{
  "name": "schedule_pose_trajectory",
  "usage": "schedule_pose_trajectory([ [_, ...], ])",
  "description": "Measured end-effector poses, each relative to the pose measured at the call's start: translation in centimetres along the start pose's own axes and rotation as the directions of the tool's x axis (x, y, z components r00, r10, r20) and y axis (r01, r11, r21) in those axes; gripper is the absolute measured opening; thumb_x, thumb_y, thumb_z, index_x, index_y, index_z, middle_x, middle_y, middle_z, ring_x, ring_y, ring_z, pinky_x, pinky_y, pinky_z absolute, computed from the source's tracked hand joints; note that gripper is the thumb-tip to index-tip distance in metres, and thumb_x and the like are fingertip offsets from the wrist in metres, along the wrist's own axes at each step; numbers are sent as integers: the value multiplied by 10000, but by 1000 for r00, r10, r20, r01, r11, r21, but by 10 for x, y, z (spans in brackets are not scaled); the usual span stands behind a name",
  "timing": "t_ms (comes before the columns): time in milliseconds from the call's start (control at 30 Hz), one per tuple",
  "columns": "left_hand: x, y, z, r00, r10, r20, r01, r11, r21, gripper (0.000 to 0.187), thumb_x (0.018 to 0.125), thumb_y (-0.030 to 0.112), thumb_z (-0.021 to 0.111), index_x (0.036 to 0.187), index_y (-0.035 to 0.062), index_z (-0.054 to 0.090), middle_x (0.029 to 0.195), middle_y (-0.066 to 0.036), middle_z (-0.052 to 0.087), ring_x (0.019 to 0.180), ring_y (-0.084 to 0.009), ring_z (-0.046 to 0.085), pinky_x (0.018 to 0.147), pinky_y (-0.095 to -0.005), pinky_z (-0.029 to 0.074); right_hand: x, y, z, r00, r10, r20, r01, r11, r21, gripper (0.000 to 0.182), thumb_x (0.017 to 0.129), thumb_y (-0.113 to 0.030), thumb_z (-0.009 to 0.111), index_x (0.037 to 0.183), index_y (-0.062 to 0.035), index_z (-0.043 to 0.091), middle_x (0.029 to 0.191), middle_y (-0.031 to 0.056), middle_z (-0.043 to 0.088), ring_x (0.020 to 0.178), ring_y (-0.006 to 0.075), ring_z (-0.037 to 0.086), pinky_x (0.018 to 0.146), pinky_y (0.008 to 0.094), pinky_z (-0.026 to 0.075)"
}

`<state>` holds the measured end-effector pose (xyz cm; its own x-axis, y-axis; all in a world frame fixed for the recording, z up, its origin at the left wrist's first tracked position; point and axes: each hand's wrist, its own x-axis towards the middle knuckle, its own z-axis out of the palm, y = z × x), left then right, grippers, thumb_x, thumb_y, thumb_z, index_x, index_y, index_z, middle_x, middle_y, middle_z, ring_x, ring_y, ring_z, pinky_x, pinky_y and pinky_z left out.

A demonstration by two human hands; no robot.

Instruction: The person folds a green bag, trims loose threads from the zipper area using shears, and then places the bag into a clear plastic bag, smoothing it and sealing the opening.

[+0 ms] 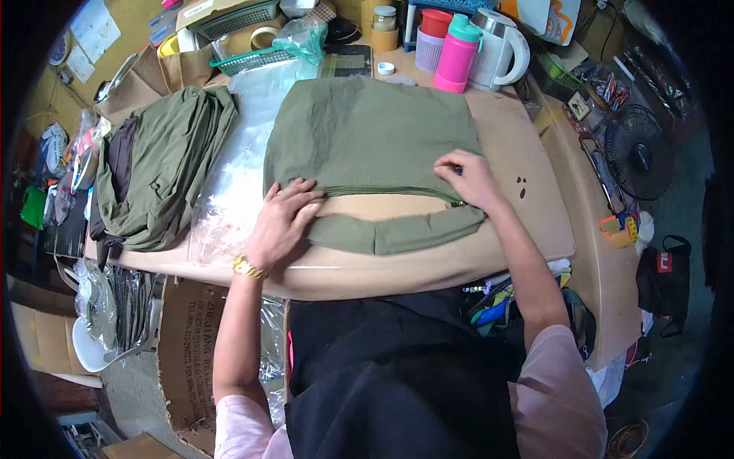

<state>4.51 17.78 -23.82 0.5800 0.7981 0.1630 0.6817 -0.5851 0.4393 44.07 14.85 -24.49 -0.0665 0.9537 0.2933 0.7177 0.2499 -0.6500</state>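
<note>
An olive-green fabric piece [382,126], which looks like a bag or cover, lies flat on the table. Along its near edge runs a dark green zipper [375,190]. Below the zipper a narrow olive band [397,235] curves round, and bare tabletop shows in the gap. My left hand [284,222] rests with its fingers flat on the left end of zipper and band, a gold-coloured watch or bracelet [248,266] at its wrist. Over the right end of the zipper my right hand [468,180] is closed, fingertips together around something small and dark that I cannot make out.
A heap of olive garments or bags [164,164] lies at the left on clear plastic sheeting [237,153]. At the back stand a pink bottle [456,57], a kettle [497,50] and a green basket [252,60]. A black fan [641,149] stands off to the right.
</note>
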Motion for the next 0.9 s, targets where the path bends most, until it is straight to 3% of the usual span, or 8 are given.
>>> schedule_pose_trajectory([
  [167, -23, 10, -32, 992, 110, -62, -116, 987, -112, 562, 775, 533, 764, 1198, 166, 722, 1489, -101, 501, 1475, -349, 307, 1187, -618, 151, -33, -47, -42, 976, 129, 174, -159, 973, 170, 204, 866, -160, 737, 983, 3, 697, 908, 128, 695, 853, 191, 648, 793, 333, 499],
  [267, -20, -2, -21, 993, 105, -55, -108, 992, -59, 336, 800, 418, 778, 977, 133, 774, 1459, -93, 527, 1482, -345, 292, 1186, -619, 144, -49, -55, -33, 952, -203, 227, 162, 969, 187, 179, 852, -116, 733, 970, 10, 687, 819, 138, 686, 752, 161, 601, 730, 327, 481],
  [367, -17, -2, -10, 976, 55, -210, -88, 985, -151, 247, 847, 257, 749, 725, 59, 669, 1280, -75, 611, 1420, -350, 380, 1170, -607, 173, -57, -23, -36, 900, 134, 415, -202, 971, 124, 190, 833, -94, 733, 966, 26, 668, 783, 158, 674, 728, 166, 604, 709, 328, 473],
  [600, -21, 25, 6, 889, -68, -453, 31, 996, -89, 217, 808, 249, 776, 766, 54, 688, 1217, -135, 588, 1223, -344, 491, 1062, -521, 318, -45, -45, -41, 901, 85, 426, -84, 996, -22, 223, 841, -125, 741, 999, 19, 679, 893, 173, 690, 798, 177, 632, 754, 330, 498],
  [667, -22, 43, 11, 863, 31, -505, 29, 993, 111, 187, 784, 259, 794, 808, 88, 722, 1227, -150, 579, 1154, -334, 506, 987, -455, 375, -32, -95, -17, 988, -24, 154, -4, 983, 181, 175, 803, -52, 745, 945, 23, 677, 937, 97, 714, 933, 152, 657, 786, 334, 504],
  [767, -26, 71, 23, 814, -15, -581, 69, 995, 71, 143, 794, 246, 793, 864, 133, 739, 1201, -123, 580, 1073, -315, 518, 927, -456, 392, -14, -141, 42, 962, -84, 259, 23, 973, 231, 155, 828, -67, 742, 954, 10, 693, 914, 89, 721, 893, 163, 673, 768, 343, 507],
  [867, -59, 91, 31, 688, -217, -693, 19, 959, -281, 223, 868, 227, 762, 965, 63, 647, 910, -54, 607, 942, -228, 561, 894, -394, 426, -2, -142, 65, 950, -170, 264, 85, 948, 305, 101, 852, -61, 722, 910, 12, 682, 832, 53, 693, 780, 127, 637, 709, 309, 496],
  [900, -79, 93, 39, 771, -457, -443, 20, 712, -701, 209, 932, 230, 698, 1009, 43, 645, 895, -49, 605, 894, -189, 563, 861, -356, 440, 1, -144, 68, 958, -147, 245, 24, 896, 443, 78, 865, -57, 707, 880, 12, 672, 785, 33, 672, 724, 105, 608, 677, 288, 486],
])
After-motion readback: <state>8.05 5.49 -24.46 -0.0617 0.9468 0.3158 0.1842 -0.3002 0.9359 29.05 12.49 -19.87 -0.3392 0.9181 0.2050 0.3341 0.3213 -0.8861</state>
